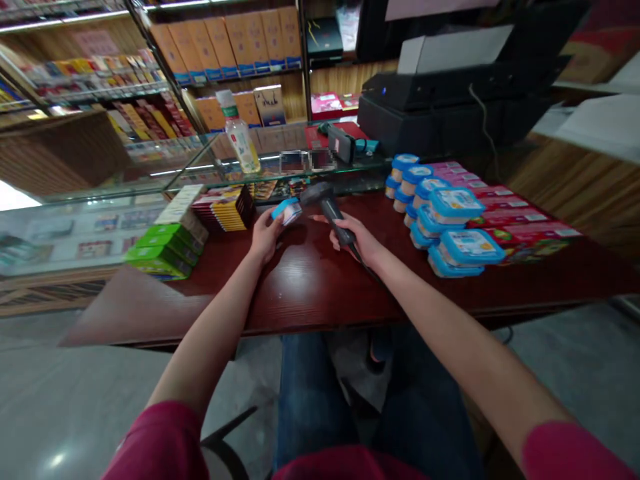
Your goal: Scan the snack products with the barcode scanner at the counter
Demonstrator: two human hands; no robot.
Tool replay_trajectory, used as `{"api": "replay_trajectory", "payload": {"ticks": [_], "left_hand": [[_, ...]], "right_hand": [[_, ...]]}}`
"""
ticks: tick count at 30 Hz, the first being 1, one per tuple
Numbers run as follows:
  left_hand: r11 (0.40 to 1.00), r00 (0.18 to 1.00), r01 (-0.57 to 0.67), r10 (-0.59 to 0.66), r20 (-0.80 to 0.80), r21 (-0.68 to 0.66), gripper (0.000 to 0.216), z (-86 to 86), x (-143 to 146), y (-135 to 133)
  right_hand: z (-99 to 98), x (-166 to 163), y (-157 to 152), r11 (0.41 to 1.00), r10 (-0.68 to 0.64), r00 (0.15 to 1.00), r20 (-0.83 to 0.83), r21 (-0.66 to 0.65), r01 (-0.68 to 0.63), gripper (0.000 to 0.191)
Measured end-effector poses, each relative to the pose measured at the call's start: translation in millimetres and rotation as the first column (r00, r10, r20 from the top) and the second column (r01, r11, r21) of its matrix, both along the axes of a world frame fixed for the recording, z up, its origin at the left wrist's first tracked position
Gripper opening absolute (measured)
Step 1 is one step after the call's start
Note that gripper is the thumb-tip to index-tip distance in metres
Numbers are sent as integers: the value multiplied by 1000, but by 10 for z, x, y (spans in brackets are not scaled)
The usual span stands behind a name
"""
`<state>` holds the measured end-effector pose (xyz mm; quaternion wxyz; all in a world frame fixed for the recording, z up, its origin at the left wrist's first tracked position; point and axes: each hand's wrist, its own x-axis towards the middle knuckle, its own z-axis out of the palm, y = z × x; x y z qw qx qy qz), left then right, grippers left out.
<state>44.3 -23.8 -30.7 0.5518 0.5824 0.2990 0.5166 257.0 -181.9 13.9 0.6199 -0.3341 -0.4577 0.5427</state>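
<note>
My left hand [267, 235] is closed on a small tub with a blue lid [287, 211], tilted on its side above the dark red desk [300, 287]. Wrapped around the handle of a black barcode scanner [336, 217] is my right hand [356, 239]. The scanner's head points left, close to the tub and apart from it. More blue-lidded tubs [420, 180] stand stacked to the right of my right hand, with flatter rectangular blue-lidded containers [456, 204] in front of them.
Green boxes [165, 250] and a row of dark red and yellow packs [225, 208] stand at the left. Pink and red boxes [525, 223] lie at the right. Behind the desk, a glass counter holds a bottle [241, 137] and a black cash register [440, 113].
</note>
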Motion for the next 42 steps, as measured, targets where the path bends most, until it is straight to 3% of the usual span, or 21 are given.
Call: {"api": "replay_trajectory", "payload": {"ticks": [4,9,21,27,29,31,36,39,42], "left_hand": [[993,996,55,-47,78,-106,47,11,-250,181],[979,988,84,-58,143,-183,45,40,-286,233],[980,988,86,-62,141,-178,43,134,-234,104],[988,995,48,-35,90,-150,55,143,-239,63],[997,999,-25,26,19,-73,53,128,-242,49],[990,989,-115,123,-86,85,44,118,-252,18],[849,821,-234,433,-371,473,27,121,-303,-122],[788,713,-195,523,-468,584,39,126,-311,-208],[773,663,-109,525,-534,625,67,131,-312,-285]], "right_hand": [[-41,-40,141,996,69,996,-52,-58,-72,36],[-7,-44,65,989,62,989,-133,-128,-79,35],[4,-96,56,978,120,980,-160,-150,-145,37],[-18,-56,47,984,78,981,-178,-143,-104,38],[-20,-35,39,984,75,980,-182,-148,-103,37],[-16,-17,31,984,65,982,-176,-153,-92,37],[-20,3,22,988,33,989,-144,-146,-54,37],[-34,12,28,986,30,988,-150,-156,-54,37],[-39,25,35,984,37,984,-176,-163,-66,36]]}}
